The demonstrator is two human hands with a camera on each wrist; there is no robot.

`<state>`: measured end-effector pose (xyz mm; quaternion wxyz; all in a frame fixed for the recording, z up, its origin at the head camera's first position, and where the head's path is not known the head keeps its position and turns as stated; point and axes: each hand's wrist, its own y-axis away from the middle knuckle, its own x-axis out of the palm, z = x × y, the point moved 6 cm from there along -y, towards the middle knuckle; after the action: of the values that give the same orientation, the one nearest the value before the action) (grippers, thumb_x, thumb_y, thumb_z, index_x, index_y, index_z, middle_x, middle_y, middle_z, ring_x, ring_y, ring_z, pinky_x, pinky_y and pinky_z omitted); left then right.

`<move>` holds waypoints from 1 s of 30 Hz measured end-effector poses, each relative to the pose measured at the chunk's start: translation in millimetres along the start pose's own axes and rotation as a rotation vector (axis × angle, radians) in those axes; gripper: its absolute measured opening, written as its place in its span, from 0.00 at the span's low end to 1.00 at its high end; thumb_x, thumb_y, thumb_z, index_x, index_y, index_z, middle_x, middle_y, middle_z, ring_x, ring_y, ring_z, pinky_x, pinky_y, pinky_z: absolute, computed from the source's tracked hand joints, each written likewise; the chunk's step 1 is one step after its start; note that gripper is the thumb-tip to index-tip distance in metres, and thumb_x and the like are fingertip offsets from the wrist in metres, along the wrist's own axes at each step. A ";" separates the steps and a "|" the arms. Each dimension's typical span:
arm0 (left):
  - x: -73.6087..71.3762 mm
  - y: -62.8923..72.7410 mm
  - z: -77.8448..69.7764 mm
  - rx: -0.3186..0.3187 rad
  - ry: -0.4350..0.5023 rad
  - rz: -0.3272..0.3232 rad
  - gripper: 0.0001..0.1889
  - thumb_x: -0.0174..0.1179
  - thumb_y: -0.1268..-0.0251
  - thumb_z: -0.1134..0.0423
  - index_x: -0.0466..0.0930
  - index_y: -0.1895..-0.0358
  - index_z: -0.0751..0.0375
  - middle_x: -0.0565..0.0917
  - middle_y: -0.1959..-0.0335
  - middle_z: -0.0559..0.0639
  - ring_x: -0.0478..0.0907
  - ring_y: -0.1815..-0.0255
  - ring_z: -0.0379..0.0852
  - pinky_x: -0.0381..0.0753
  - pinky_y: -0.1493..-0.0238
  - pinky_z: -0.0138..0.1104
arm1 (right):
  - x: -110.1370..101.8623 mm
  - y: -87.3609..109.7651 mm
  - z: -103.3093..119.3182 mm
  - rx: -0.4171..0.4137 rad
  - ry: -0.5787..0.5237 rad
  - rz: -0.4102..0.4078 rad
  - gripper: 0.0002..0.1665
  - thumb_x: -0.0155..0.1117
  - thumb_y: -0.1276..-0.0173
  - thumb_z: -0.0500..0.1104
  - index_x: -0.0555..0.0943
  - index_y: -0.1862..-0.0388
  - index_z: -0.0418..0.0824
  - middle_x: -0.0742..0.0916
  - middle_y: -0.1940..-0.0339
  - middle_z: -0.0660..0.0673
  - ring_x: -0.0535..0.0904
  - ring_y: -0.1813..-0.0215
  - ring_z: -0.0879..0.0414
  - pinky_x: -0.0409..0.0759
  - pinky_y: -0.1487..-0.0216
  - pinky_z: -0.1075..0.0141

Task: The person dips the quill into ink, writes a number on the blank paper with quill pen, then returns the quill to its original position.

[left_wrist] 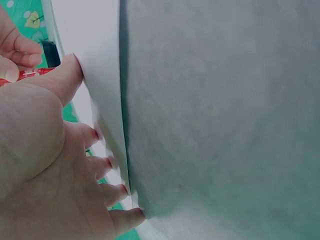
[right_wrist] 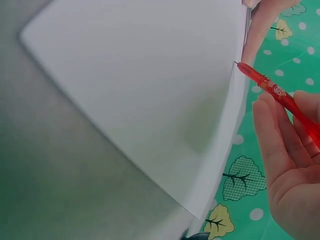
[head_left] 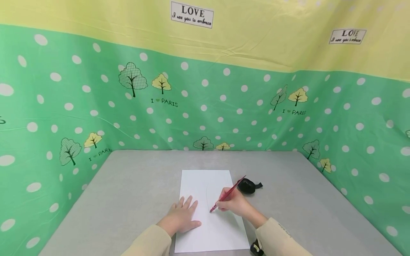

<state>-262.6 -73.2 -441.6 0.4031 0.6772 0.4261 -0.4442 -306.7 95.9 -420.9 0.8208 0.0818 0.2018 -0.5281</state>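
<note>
A white sheet of paper (head_left: 221, 233) lies upright-wise on the grey table. My left hand (head_left: 183, 215) rests on its left side with fingers spread; in the left wrist view the fingertips (left_wrist: 102, 165) press along the paper's edge. Between thumb and fingers, my right hand (head_left: 235, 202) pinches a red pen (head_left: 229, 193) that slants up to the right. The pen's thin tip meets the sheet near its middle, at the lower end of a faint curved line (head_left: 206, 195). In the right wrist view the pen's red barrel (right_wrist: 280, 94) carries a small printed pattern.
Just right of the sheet sits a rounded black object (head_left: 246, 186) with a short strap. Another dark object (head_left: 256, 248) shows partly under the right sleeve (head_left: 277, 236). A green and yellow patterned cloth (head_left: 205, 103) hangs around the table's back and sides.
</note>
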 end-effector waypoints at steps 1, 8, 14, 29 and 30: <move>-0.4 0.2 -0.1 -0.001 0.000 0.000 0.38 0.56 0.42 0.41 0.62 0.34 0.63 0.57 0.32 0.63 0.49 0.32 0.67 0.51 0.38 0.59 | -0.1 0.2 -0.1 0.000 0.006 0.001 0.08 0.66 0.44 0.31 0.75 0.74 0.35 0.84 0.75 0.45 0.81 0.73 0.54 0.82 0.68 0.64; -3.7 2.4 -1.7 0.006 -0.002 -0.010 0.38 0.56 0.42 0.42 0.63 0.34 0.64 0.58 0.32 0.63 0.50 0.33 0.67 0.51 0.38 0.59 | -1.6 0.7 -0.1 0.003 0.016 0.004 0.08 0.66 0.44 0.31 0.75 0.74 0.35 0.84 0.75 0.45 0.81 0.72 0.53 0.82 0.68 0.64; -5.4 3.4 -2.9 0.011 0.000 -0.012 0.38 0.56 0.42 0.42 0.63 0.34 0.64 0.58 0.32 0.64 0.50 0.33 0.67 0.51 0.38 0.59 | -1.2 3.2 3.1 0.003 -0.005 0.011 0.08 0.67 0.44 0.31 0.74 0.74 0.34 0.84 0.75 0.44 0.81 0.73 0.53 0.82 0.69 0.64; -3.6 3.6 -2.1 0.004 0.007 -0.004 0.38 0.56 0.42 0.42 0.63 0.34 0.64 0.57 0.32 0.64 0.49 0.32 0.67 0.51 0.38 0.59 | -2.2 10.6 5.9 -0.011 -0.042 0.041 0.07 0.64 0.44 0.27 0.73 0.74 0.30 0.84 0.75 0.38 0.82 0.71 0.48 0.82 0.69 0.62; -3.4 3.7 -1.9 0.005 0.006 -0.006 0.38 0.57 0.42 0.43 0.63 0.34 0.64 0.58 0.32 0.64 0.49 0.32 0.67 0.51 0.38 0.59 | -2.4 11.3 6.0 -0.010 -0.046 0.040 0.07 0.64 0.44 0.27 0.73 0.74 0.30 0.84 0.75 0.39 0.82 0.71 0.49 0.82 0.69 0.63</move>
<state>-259.5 -73.4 -437.2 0.3987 0.6784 0.4282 -0.4444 -295.9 100.6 -415.3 0.8360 0.0694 0.1836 -0.5124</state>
